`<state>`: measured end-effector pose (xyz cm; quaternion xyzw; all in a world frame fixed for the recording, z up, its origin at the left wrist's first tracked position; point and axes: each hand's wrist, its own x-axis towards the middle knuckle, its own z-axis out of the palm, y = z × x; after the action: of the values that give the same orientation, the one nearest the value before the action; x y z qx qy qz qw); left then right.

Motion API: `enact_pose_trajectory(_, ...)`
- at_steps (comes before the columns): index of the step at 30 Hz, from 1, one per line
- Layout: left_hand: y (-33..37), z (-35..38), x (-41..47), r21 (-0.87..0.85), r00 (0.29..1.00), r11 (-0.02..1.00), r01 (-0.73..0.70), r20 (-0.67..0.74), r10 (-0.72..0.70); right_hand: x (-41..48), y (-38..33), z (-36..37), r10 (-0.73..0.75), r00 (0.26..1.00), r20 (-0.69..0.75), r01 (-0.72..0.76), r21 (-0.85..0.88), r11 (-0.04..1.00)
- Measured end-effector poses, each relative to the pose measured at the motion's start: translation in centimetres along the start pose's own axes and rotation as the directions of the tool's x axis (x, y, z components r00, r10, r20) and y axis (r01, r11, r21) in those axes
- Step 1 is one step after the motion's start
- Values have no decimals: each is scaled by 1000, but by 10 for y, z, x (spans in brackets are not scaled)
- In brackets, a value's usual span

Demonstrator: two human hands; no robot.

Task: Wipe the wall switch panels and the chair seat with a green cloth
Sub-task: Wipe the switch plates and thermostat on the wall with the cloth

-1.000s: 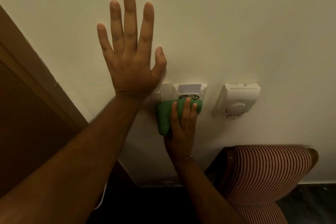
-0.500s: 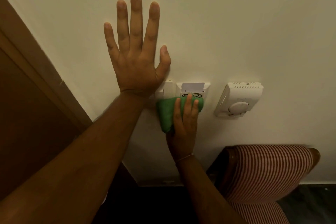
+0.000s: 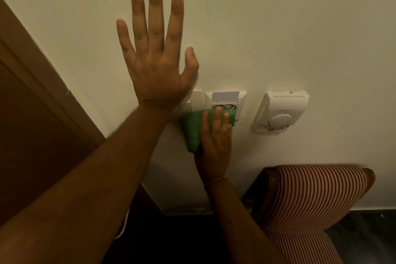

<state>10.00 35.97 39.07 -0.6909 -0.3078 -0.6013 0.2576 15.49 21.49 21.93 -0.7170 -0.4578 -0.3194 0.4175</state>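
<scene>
My left hand lies flat on the cream wall with its fingers spread, just above and left of the switches. My right hand presses a folded green cloth against the lower part of a white key-card panel, which has a card in its slot. A white light switch sits just left of that panel, partly behind my left wrist. Further right hangs a white thermostat with a round dial. The striped red-and-white chair stands below it against the wall.
A brown wooden door frame runs diagonally along the left. A white skirting board meets a dark floor at the bottom.
My right hand and the green cloth have slid slightly up and to the right over the key-card panel. My left hand stays flat on the wall.
</scene>
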Motion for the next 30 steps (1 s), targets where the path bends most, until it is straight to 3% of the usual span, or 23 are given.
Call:
enact_pose_trajectory(4,2,2,2,7,1000,1000,5,-18,-5,4,17,-9,294,943,-156,-273,139,952)
enact_pose_trajectory(6,3,2,2,6,1000,1000,1,-15,-1,5,4,-3,338,929,-148,-303,217,928)
enact_pose_trajectory(8,3,0,2,4,1000,1000,7,-15,-7,4,-17,4,250,964,-87,-226,223,948)
enact_pose_trajectory(12,3,-1,2,-1,1000,1000,15,-16,-15,2,-15,9,-52,998,-19,53,65,996)
enact_pose_trajectory(14,3,-1,2,5,1000,1000,14,-12,-13,5,1,1,-5,999,-52,8,69,998)
enact_pose_trajectory(17,2,0,2,11,1000,1000,11,-14,-11,9,16,-7,296,941,-161,-262,204,943)
enact_pose_trajectory(19,2,1,2,9,1000,1000,7,-21,-7,12,4,-5,403,904,-142,-346,313,885)
enact_pose_trajectory(21,2,2,2,9,1000,1000,9,-27,-9,13,-17,2,308,946,-98,-265,314,912)
enact_pose_trajectory(23,1,4,2,9,999,1000,12,-32,-12,12,-30,8,74,996,-58,-60,211,976)
enact_pose_trajectory(25,1,4,0,5,999,1000,15,-31,-14,13,-23,9,-80,997,-16,81,135,988)
enact_pose_trajectory(27,2,4,0,11,999,1000,21,-39,-20,14,-7,3,-54,998,-37,58,96,994)
enact_pose_trajectory(30,1,8,0,31,997,999,15,-70,-13,15,13,-7,204,967,-153,-171,202,964)
